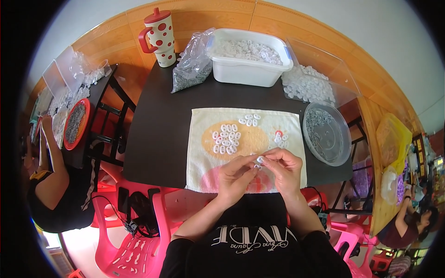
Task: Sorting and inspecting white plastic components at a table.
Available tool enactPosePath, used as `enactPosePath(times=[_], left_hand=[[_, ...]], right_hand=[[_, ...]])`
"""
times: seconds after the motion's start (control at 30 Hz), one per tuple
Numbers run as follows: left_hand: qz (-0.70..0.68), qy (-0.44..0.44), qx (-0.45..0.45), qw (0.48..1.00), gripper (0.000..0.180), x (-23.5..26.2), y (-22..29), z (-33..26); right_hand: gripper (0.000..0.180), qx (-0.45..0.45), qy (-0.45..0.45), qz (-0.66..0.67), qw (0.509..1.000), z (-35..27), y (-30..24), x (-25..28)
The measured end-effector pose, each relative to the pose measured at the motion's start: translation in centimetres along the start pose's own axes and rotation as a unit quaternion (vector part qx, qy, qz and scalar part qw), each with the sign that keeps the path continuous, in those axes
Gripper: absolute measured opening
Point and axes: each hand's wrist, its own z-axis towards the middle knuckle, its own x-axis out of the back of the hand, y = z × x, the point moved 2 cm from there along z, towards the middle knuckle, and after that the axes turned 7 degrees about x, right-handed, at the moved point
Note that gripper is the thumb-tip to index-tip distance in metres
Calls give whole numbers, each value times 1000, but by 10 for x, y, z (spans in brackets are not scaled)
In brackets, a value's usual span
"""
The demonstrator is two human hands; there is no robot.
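Progress note: loose parts in hand, part of the batch laid out, bulk stock waiting

Right hand (288, 172) and left hand (234, 178), centre of the frame: fingertips brought together, both clamped on a small white piece (260, 159) held above the lower part of the cloth. Whether this is 1 part or 2 joined parts cannot be told; the fingers cover much of it.

Beneath and beyond, a patterned cloth (199, 118) lies on the dark surface (155, 134). It bears 3 groups of white pieces: a large cluster (225, 135) left of the cloth's middle, a small cluster (249, 123) at its upper edge, and a loose cluster (284, 137) toward its right side. The large cluster is judged to be finished output, though the items are too small to confirm it. The other 2 appear to be parts awaiting handling.

Right of the cloth, a round clear dish (338, 139) holds grey parts (316, 118). At upper right, a clear box (345, 85) holds white rounded parts (308, 83). At upper centre, a white tub (245, 76) is well filled with white pieces; beside it, a clear bag (197, 51) contains more grey material.

Assessment: an early stage; the piece in hand is unfinished, and stock far exceeds the laid-out quantity.
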Motion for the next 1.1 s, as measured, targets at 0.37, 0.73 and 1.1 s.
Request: enactPosePath(times=[0.37, 0.73, 1.1], left_hand=[[9, 20, -20, 1000, 37, -1, 0, -1], [11, 22, 32, 999, 33, -4, -1, -4], [57, 32, 27, 998, 32, -10, 8, -5]], right_hand=[[7, 17, -54, -59, 997, 0, -6, -1], [13, 35, -144, -136, 980, 3, -8, 10], [12, 47, -102, -85, 990, 0, -6, 10]])
